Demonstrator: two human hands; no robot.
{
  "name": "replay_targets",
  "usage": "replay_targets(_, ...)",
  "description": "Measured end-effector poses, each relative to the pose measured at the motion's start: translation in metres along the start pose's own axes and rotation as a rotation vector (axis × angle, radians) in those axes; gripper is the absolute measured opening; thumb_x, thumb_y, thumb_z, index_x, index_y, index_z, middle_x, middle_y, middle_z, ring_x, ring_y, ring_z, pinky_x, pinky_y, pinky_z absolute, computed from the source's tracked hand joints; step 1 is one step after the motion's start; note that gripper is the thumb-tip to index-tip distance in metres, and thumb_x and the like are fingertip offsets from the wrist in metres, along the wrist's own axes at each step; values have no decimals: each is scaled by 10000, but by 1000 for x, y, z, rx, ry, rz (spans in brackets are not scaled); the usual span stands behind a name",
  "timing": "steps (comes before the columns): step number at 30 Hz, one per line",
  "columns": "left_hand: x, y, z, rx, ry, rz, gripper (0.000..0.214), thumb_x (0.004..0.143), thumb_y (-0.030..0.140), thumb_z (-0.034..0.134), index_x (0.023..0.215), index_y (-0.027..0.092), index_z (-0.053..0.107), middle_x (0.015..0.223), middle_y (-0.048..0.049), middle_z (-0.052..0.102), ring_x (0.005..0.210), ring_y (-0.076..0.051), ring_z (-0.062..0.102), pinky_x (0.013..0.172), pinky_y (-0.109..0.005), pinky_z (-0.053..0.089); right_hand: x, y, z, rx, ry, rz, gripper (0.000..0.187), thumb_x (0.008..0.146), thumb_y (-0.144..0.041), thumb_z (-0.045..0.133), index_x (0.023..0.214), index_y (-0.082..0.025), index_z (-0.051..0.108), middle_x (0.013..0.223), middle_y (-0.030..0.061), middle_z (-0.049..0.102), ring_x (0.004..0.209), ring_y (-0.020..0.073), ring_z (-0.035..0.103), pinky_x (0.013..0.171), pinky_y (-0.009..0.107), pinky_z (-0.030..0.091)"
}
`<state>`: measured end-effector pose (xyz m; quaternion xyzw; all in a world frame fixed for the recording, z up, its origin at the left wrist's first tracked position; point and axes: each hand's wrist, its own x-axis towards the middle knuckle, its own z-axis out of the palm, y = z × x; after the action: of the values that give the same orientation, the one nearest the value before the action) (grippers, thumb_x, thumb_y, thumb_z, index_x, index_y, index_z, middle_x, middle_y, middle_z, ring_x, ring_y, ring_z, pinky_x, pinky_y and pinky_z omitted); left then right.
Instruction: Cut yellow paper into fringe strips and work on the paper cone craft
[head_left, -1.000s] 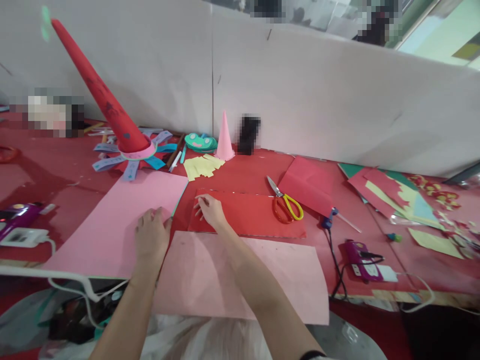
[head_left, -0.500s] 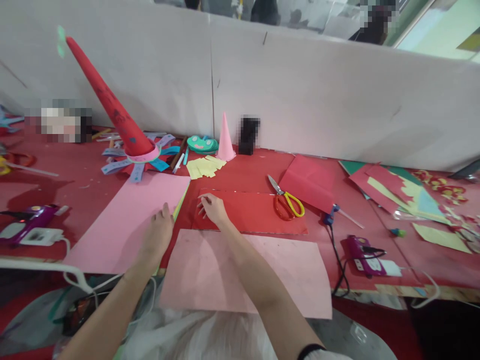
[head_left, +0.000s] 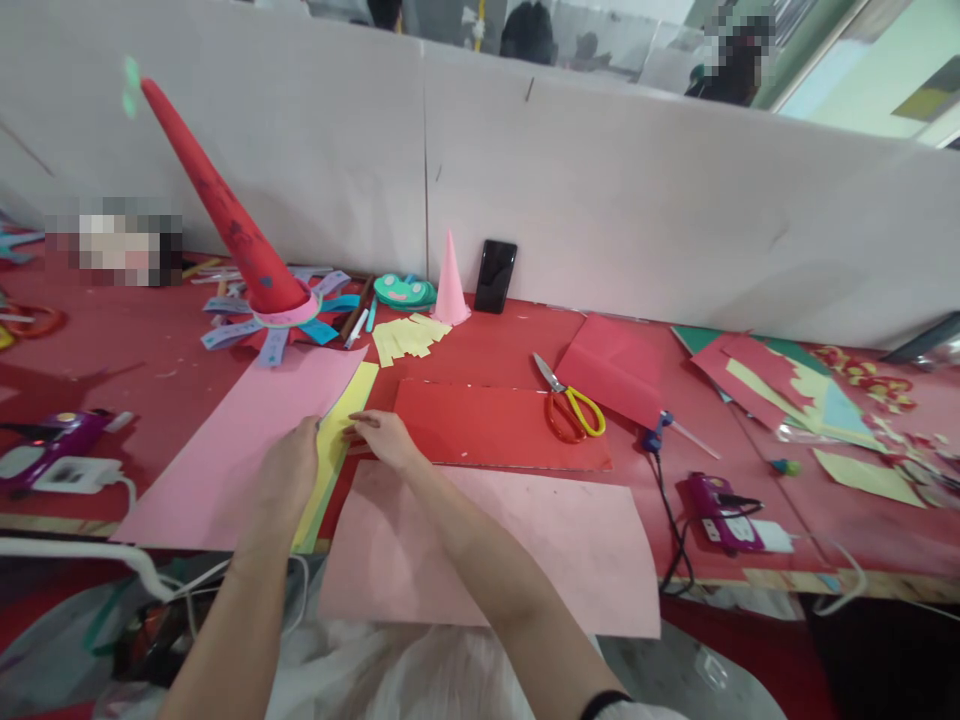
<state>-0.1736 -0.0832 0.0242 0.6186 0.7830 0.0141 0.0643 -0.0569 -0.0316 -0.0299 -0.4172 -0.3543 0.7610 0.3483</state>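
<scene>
My left hand (head_left: 289, 470) rests on the right edge of a large pink sheet (head_left: 217, 440), with its fingers curled over that edge. Under the pink sheet a yellow sheet (head_left: 349, 400) shows as a long strip, with a green edge beneath it. My right hand (head_left: 382, 438) reaches left, and its fingers are pinched together at the yellow sheet's edge. A red card sheet (head_left: 495, 425) lies flat just right of that hand. A paler pink sheet (head_left: 540, 545) lies under my right forearm and hangs over the table's front edge.
Yellow-handled scissors (head_left: 570, 410) lie beside a folded red sheet (head_left: 615, 365). A tall red cone (head_left: 225, 220), a small pink cone (head_left: 451, 280) and a phone (head_left: 495, 275) stand by the white partition. Purple glue guns sit left (head_left: 52, 435) and right (head_left: 724, 500), with cables at the edge.
The pink sheet has slid left under my left hand, uncovering the yellow sheet. My right hand has left the red card and moved left to the yellow sheet's edge.
</scene>
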Motion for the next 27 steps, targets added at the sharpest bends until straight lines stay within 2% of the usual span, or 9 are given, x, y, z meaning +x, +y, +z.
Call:
replay_targets(4, -2, -3, -2, -70, -5, 15, 384, 895, 206, 266, 1128, 145, 565, 957, -128, 695, 869, -238, 659, 697, -284, 458, 0, 7, 3, -53, -29, -50, 242, 858, -56, 448, 999, -147, 623, 866, 41, 656, 774, 88, 651, 663, 189, 558)
replay_targets(9, 0, -5, -2, -84, 10, -6, 404, 911, 234, 254, 1121, 158, 592, 1001, -135, 697, 907, -263, 658, 716, -304, 464, 1, 12, -2, -120, 2, -131, 259, 853, -85, 445, 1042, -177, 595, 863, 33, 648, 841, 140, 656, 720, 295, 577)
replay_targets(12, 2, -7, 1, -91, 29, 4, 415, 919, 250, 245, 1122, 159, 595, 1009, -132, 697, 916, -262, 658, 735, -308, 470, 2, 12, -3, -96, 1, -132, 215, 842, -79, 459, 992, -186, 571, 802, 8, 631, 805, 129, 655, 717, 298, 576)
replay_targets(15, 2, -9, 4, -101, 43, -2, 426, 919, 248, 236, 1142, 149, 585, 1005, -141, 696, 915, -274, 657, 739, -327, 476, 3, 12, -5, -95, 2, -128, 139, 827, -73, 479, 864, -183, 557, 755, -12, 607, 747, 116, 645, 702, 295, 576)
replay_targets(18, 2, -9, 5, -110, 54, -20, 447, 924, 258, 216, 1217, 144, 533, 1007, -145, 693, 920, -287, 654, 732, -344, 477, 1, 12, -5, -90, -29, -141, 154, 824, -55, 460, 775, -175, 542, 760, -12, 589, 752, 108, 637, 700, 279, 570)
replay_targets(21, 2, -8, 4, -130, 39, -24, 453, 932, 276, 208, 1254, 136, 495, 1071, -152, 674, 961, -287, 643, 756, -343, 471, 0, 13, -5, -63, -54, -149, 173, 828, -44, 441, 776, -179, 537, 781, -12, 584, 808, 111, 640, 713, 273, 565)
replay_targets(24, 0, -3, 3, -151, 19, -21, 410, 922, 273, 270, 1217, 127, 514, 1120, -152, 654, 1009, -274, 624, 791, -327, 458, -2, 13, -4, -66, -67, -142, 179, 823, -40, 443, 776, -184, 538, 789, -16, 588, 857, 120, 639, 735, 286, 563)
replay_targets(27, -4, 5, 2, -133, 6, -35, 372, 911, 308, 322, 1159, 138, 540, 1098, -139, 647, 967, -275, 627, 728, -323, 451, -4, 11, -4, -65, -81, -138, 178, 822, -45, 443, 779, -185, 545, 815, -13, 603, 882, 124, 636, 745, 288, 563)
